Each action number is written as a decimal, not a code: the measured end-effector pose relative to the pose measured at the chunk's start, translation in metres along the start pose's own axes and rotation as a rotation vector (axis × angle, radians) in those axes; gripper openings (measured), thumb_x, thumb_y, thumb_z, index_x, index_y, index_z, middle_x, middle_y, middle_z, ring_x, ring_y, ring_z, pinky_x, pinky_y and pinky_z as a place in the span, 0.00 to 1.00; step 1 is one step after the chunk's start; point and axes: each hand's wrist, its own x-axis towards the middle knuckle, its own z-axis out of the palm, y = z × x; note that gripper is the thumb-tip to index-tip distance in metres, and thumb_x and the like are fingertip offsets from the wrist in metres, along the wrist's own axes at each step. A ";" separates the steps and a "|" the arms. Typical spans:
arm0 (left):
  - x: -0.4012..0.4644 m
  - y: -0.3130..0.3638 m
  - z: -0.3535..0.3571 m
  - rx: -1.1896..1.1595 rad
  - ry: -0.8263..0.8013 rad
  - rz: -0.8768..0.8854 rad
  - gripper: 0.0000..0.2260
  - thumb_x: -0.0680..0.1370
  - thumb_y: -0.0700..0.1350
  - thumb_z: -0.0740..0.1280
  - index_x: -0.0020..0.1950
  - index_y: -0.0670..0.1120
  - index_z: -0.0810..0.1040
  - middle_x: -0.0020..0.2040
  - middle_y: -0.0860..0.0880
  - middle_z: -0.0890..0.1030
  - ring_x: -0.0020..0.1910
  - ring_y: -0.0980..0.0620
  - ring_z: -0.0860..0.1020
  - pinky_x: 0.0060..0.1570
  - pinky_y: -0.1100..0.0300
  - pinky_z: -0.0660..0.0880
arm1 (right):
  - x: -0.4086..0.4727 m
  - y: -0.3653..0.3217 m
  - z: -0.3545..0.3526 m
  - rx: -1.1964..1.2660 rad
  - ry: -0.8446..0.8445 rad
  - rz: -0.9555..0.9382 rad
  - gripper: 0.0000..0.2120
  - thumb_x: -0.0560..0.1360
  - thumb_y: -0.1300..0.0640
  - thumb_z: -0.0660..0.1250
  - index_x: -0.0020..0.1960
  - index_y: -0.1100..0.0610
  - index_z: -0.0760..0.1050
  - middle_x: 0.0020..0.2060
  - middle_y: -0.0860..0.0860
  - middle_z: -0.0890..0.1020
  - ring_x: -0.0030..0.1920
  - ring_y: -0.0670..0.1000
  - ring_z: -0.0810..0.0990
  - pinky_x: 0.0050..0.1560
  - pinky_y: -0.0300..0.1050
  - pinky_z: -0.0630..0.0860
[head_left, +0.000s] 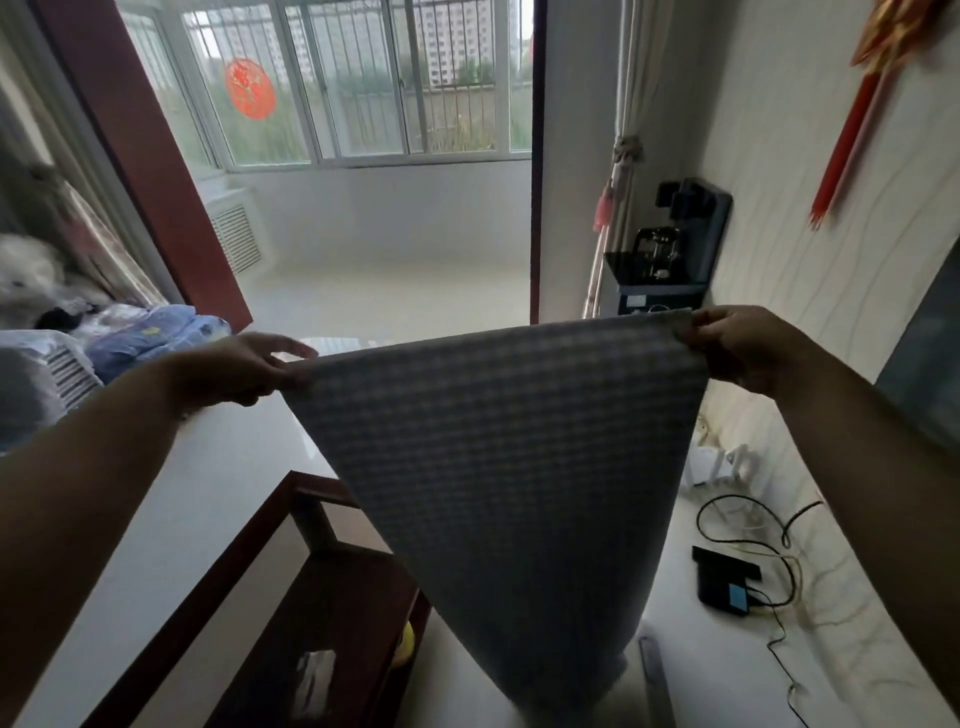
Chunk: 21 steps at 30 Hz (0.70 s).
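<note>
grey-blue checked cloth (498, 457) hung in the air above and just right of the wooden table (332, 597), tapering to a narrow end beside the table's near corner; i could not tell whether that end touched the floor (234, 493). over the feed i judged it light, thin and limp, not slippery, with nothing to break. it would sag and fold wherever it was not held, so the two top corners looked the right places to take it. both were held. the left hand (244, 371) pinched the left corner, above the table's far end. the right hand (737, 348) had its fingers curled round the right corner, well right of the table. both forearms reached forward and spread wide, so the top edge ran nearly taut between them, the right hand a little higher. a black box (724, 584) with cables lay right of the table, past the cloth.
</note>
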 end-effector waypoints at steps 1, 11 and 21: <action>0.004 0.005 -0.007 0.003 -0.009 -0.001 0.11 0.71 0.47 0.73 0.51 0.44 0.81 0.31 0.47 0.76 0.22 0.58 0.66 0.19 0.67 0.64 | 0.002 -0.004 0.001 0.006 0.003 0.008 0.04 0.75 0.67 0.65 0.46 0.62 0.78 0.32 0.55 0.84 0.30 0.50 0.84 0.32 0.42 0.82; 0.103 0.057 0.028 -0.536 0.163 -0.092 0.08 0.78 0.28 0.57 0.56 0.31 0.71 0.52 0.33 0.73 0.38 0.38 0.80 0.30 0.52 0.81 | 0.090 0.002 0.026 -0.165 0.372 0.005 0.08 0.73 0.71 0.64 0.47 0.60 0.78 0.36 0.54 0.79 0.34 0.50 0.76 0.31 0.36 0.73; 0.296 0.065 0.078 -0.773 0.391 -0.062 0.15 0.75 0.28 0.62 0.61 0.31 0.72 0.53 0.38 0.73 0.50 0.43 0.74 0.55 0.53 0.75 | 0.282 0.053 0.035 0.019 0.539 0.077 0.12 0.73 0.70 0.59 0.43 0.55 0.76 0.53 0.61 0.81 0.53 0.62 0.80 0.55 0.58 0.79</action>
